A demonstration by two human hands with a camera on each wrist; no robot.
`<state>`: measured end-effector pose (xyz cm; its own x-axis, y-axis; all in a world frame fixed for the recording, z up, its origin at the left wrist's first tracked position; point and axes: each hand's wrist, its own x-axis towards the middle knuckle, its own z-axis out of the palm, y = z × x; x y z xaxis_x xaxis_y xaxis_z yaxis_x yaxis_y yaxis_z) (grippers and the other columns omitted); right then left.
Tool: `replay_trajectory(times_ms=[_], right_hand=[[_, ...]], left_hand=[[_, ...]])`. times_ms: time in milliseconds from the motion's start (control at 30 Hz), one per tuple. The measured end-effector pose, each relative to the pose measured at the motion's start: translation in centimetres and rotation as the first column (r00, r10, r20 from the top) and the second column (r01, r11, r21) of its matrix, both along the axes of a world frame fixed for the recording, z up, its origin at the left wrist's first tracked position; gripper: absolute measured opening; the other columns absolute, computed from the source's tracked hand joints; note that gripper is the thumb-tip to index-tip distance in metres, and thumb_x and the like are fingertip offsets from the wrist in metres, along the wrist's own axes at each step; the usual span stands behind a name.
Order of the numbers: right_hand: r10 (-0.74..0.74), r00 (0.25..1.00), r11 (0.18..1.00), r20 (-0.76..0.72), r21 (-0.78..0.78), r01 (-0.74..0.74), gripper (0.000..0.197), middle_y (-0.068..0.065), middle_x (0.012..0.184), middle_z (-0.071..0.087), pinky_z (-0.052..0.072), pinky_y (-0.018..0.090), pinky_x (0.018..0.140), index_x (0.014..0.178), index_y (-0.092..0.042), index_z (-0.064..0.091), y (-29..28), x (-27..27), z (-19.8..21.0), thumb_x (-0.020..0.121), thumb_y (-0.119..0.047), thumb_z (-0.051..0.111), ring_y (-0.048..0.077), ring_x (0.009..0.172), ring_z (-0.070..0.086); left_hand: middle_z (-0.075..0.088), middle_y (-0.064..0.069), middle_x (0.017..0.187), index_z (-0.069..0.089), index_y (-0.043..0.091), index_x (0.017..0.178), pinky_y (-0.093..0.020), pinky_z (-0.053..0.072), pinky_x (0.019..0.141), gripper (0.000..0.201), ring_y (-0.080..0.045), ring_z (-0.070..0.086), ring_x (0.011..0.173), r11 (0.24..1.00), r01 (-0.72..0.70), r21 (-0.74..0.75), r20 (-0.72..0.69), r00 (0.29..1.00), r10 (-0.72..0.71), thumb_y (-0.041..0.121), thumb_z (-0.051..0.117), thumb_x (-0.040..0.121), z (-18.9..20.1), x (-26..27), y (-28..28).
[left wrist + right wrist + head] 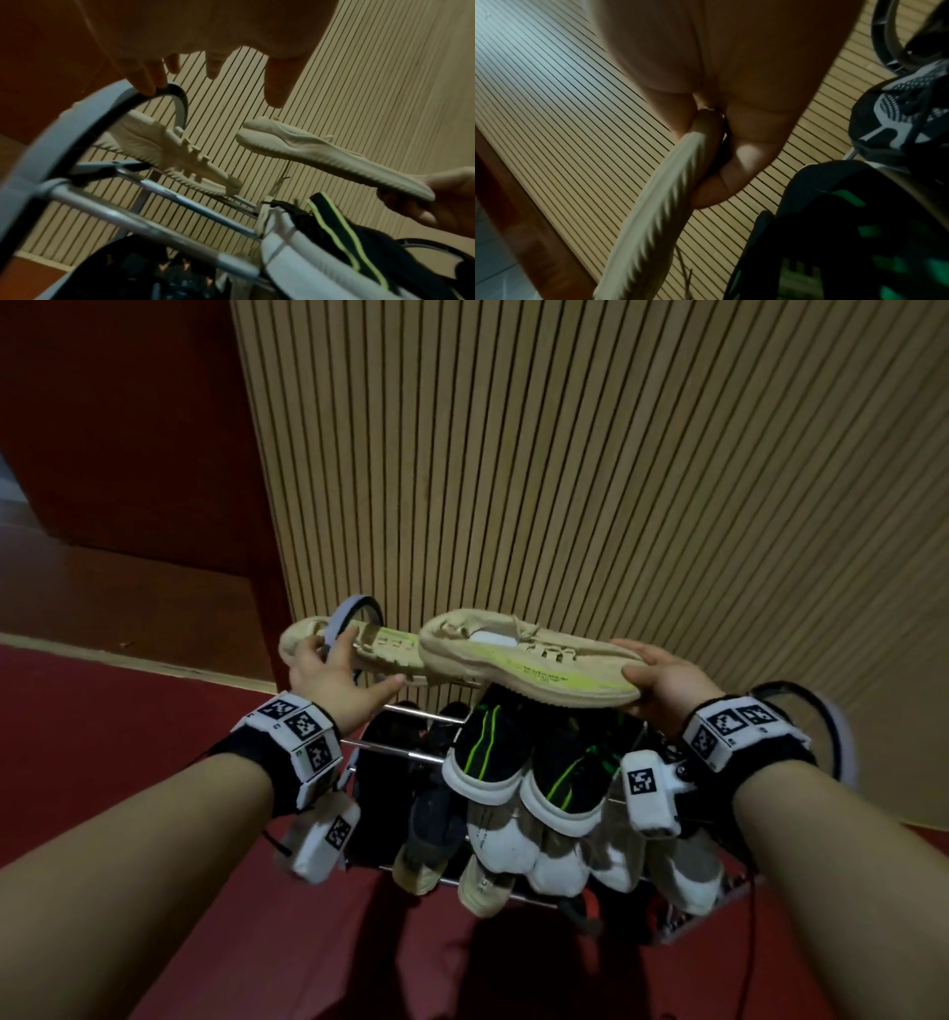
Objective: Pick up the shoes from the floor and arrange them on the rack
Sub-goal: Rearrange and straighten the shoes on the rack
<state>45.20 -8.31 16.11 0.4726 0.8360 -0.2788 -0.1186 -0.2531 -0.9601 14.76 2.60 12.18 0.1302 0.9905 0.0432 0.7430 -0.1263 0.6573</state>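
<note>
Two beige knit shoes with a yellow-green side stripe are up above the metal shoe rack (pixel 400 752). My right hand (pixel 652 680) pinches the toe of the right beige shoe (pixel 524 660) between thumb and fingers; the right wrist view shows its ribbed sole (pixel 654 203) in that grip. The left beige shoe (pixel 359 649) lies tilted, its toe down at a top rail (pixel 159 229) in the left wrist view. My left hand (pixel 349 665) hovers at its heel with fingers (pixel 146 81) spread and straight; I cannot tell whether they touch it.
Black shoes with green stripes (pixel 488 752) fill the rack's upper tier, white shoes (pixel 513 845) and a dark shoe (pixel 431 819) the lower one. A slatted wooden wall (pixel 616 454) stands right behind the rack. Red floor (pixel 257 942) lies in front; a cable (pixel 750 942) hangs at right.
</note>
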Motion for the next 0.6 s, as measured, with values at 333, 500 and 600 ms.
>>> replay_trajectory(times_ms=[333,500,600], right_hand=[[0.152,0.969,0.98,-0.194,0.157,-0.122,0.072,0.005,0.136,0.04,0.055,0.028,0.075,0.149,-0.02,0.02,0.1,-4.6,-0.3,0.089,0.015,0.041,0.027,0.113,0.05],[0.236,0.947,0.953,-0.218,0.24,-0.183,0.074,0.006,0.138,0.041,0.054,0.03,0.085,0.149,-0.023,0.018,1.5,-9.4,-0.6,0.09,0.013,0.042,0.025,0.114,0.053],[0.283,0.93,0.938,-0.234,0.268,-0.218,0.074,0.008,0.142,0.039,0.041,0.042,0.105,0.149,-0.026,0.018,2.6,-12.1,-1.1,0.09,0.01,0.044,0.028,0.127,0.045]], left_hand=[[0.046,-0.007,0.142,-0.015,0.04,0.144,-0.042,0.048,0.098,0.107,-0.023,0.061,0.11,0.89,0.344,-0.3,0.473,0.863,-0.174,0.062,0.062,0.074,2.1,3.9,-1.4],[0.054,0.009,0.12,-0.027,0.047,0.137,-0.054,0.05,0.091,0.12,-0.029,0.061,0.11,0.879,0.434,-0.195,0.7,0.689,-0.185,0.03,0.074,0.076,2.3,4.6,-2.0],[0.042,-0.007,0.141,-0.023,0.052,0.137,-0.061,0.044,0.094,0.126,-0.03,0.049,0.121,0.898,0.408,-0.166,0.789,0.6,-0.127,0.009,0.075,0.07,2.5,3.0,-1.1]])
